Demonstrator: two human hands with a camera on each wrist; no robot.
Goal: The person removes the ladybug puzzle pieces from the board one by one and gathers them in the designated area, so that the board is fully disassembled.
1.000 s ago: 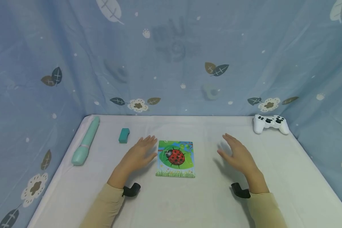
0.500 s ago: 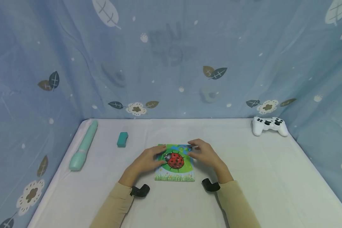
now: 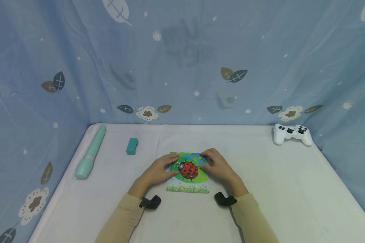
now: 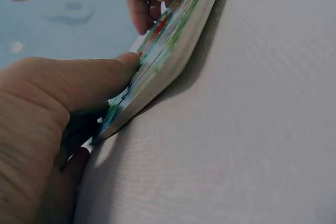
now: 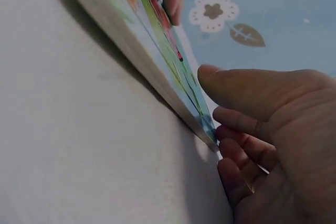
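A square ladybug picture puzzle [image 3: 188, 184] with a pale, thick edge lies at the middle of the white table. My left hand [image 3: 157, 172] grips its left side, the thumb [image 4: 118, 72] over the printed face and the other fingers down along the edge, partly hidden. On the opposite side, my right hand [image 3: 220, 167] holds the right edge between thumb [image 5: 231, 85] and curled fingers. Thin dark lines run across the picture in both wrist views. A shadow shows along the near edge of the puzzle [image 4: 173, 51].
To the left lie a long mint-green folded umbrella-like object [image 3: 90, 152] and a small teal block [image 3: 132, 146] with a notched side. A white game controller [image 3: 292, 134] sits at the back right corner. Blue patterned cloth [image 3: 182, 67] encloses the table's back and sides.
Both hands have moved inward to the puzzle, the right one travelling farther left. Over the last half second they have settled on its two sides; the puzzle stays in about the same place.
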